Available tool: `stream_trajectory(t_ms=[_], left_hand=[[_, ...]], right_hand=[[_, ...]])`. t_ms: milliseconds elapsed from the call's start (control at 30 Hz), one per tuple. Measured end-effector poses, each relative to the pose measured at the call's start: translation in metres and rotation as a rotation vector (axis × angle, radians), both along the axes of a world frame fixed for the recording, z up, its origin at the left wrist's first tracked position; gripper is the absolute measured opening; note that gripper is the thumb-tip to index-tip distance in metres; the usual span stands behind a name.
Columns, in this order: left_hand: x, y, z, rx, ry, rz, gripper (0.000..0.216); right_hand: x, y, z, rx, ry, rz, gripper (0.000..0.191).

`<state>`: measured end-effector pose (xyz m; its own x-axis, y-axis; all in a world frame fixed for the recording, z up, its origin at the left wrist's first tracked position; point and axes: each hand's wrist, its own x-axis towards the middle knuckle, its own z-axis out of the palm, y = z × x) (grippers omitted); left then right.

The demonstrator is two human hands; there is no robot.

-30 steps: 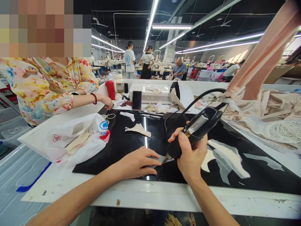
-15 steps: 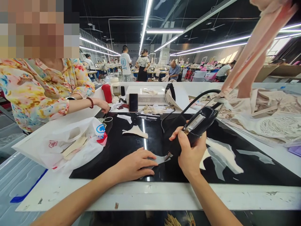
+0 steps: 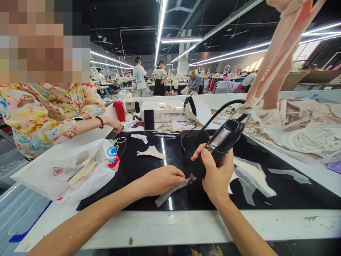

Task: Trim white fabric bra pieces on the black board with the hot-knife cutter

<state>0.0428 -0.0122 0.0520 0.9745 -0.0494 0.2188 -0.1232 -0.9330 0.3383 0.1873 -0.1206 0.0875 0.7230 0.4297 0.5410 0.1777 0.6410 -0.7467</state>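
My right hand (image 3: 216, 176) is wrapped round a black corded cutting tool (image 3: 218, 145), held tilted with its tip down on the black glossy work surface (image 3: 149, 160). The tip touches one end of a thin grey fabric strip (image 3: 170, 192). My left hand (image 3: 160, 180) presses that strip near the tool tip with its fingers drawn together in a pinch. The tool's black cable (image 3: 213, 117) loops up and away behind it.
Pale fabric offcuts (image 3: 253, 176) lie right of the tool, and another piece (image 3: 151, 153) lies further back. A white plastic bag (image 3: 77, 170) sits at the left. A person in a floral top (image 3: 45, 113) leans on the table. Piled fabric (image 3: 306, 128) fills the right side.
My left hand went from lying flat on the piece to pinching it near the tool tip. The grey strip now shows, stretching toward the table's front edge. The tool has barely moved.
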Motion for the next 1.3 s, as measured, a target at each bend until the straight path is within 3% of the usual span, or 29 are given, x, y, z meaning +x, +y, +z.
stream_trajectory(t_ms=[233, 600, 833, 1300], left_hand=[[0.004, 0.003, 0.002, 0.047, 0.020, -0.045, 0.030], [0.002, 0.005, -0.002, -0.020, -0.004, -0.052, 0.030], [0.002, 0.006, -0.003, 0.021, 0.003, -0.054, 0.030], [0.002, 0.005, -0.004, -0.056, 0.020, -0.029, 0.037]], right_hand=[[-0.002, -0.001, 0.001, -0.018, 0.015, 0.013, 0.023], [-0.003, 0.003, -0.009, -0.041, 0.000, 0.043, 0.025], [-0.005, 0.003, -0.008, -0.071, -0.047, 0.027, 0.022], [0.011, 0.001, -0.011, -0.020, -0.024, -0.043, 0.027]])
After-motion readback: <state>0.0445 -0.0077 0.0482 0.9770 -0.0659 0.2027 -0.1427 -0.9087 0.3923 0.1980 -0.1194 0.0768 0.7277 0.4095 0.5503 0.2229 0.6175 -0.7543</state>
